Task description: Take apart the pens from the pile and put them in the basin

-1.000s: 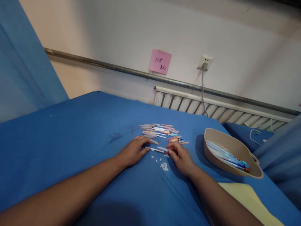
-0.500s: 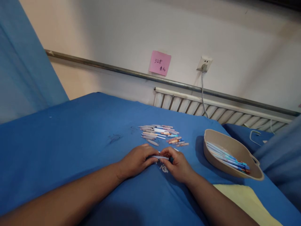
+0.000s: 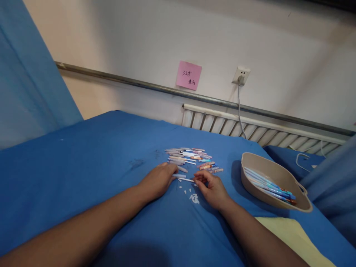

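Note:
My left hand [image 3: 162,180] is closed around the left end of a pale pen barrel [image 3: 180,176], low over the blue cloth. My right hand [image 3: 210,188] pinches the right end of a thin white stick, like a pen refill [image 3: 187,180], just below the barrel. The stick's left end lies near my left fingertips. Small white pieces [image 3: 194,198] are heaped on the cloth between my hands, with a few scattered singly. Beyond my fingers, pen parts [image 3: 180,154] lie in rows: pale barrels, white sticks, and orange, pink and blue pieces [image 3: 207,167].
A beige basket [image 3: 247,159] holding several blue-and-white pens [image 3: 271,187] stands to the right. A yellow cloth [image 3: 289,233] lies in front of it. Behind the blue-covered surface [image 3: 97,148] are a radiator [image 3: 222,124], a metal rail [image 3: 133,82] and a plugged-in cable [image 3: 239,107].
My hands have moved apart and slightly away from me. The barrel between both hands has gone left with my left hand, and the white stick and small pieces are now uncovered.

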Demonstrator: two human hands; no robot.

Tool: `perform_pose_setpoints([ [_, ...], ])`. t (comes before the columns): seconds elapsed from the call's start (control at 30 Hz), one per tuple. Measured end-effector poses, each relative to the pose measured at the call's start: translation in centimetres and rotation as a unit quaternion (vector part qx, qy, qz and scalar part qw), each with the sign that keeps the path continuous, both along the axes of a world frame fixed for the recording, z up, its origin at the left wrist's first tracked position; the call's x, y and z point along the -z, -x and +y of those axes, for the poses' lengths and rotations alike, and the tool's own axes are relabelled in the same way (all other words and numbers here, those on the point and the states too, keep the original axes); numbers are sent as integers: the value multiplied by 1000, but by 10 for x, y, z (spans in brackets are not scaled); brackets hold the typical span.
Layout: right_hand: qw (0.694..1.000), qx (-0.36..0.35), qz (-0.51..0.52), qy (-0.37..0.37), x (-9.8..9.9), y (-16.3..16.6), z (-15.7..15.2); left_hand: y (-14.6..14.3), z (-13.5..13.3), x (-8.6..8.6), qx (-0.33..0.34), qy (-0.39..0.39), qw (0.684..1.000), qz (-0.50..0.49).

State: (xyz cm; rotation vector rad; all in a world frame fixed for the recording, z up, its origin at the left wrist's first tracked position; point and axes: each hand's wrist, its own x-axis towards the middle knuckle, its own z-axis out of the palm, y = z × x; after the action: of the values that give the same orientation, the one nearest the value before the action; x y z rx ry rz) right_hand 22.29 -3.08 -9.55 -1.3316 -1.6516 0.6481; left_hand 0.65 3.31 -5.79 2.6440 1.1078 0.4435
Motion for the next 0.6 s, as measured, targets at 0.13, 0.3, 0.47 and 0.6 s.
perform_pose_setpoints([
  [0.13,1000,-5,-3,11,-1,1,0,-5,-6,-3,22,-40,998,46],
  [0.3,999,-2,29,16,0,-1,0,-6,-13,-3,28,-42,997,52],
  [0.47,991,32,125,18,-2,0,3,-6,-13,0,-2,5,999,-46],
  [0.6,976,7,215,42,-6,3,4,-11,-15,-2,10,43,992,-117],
])
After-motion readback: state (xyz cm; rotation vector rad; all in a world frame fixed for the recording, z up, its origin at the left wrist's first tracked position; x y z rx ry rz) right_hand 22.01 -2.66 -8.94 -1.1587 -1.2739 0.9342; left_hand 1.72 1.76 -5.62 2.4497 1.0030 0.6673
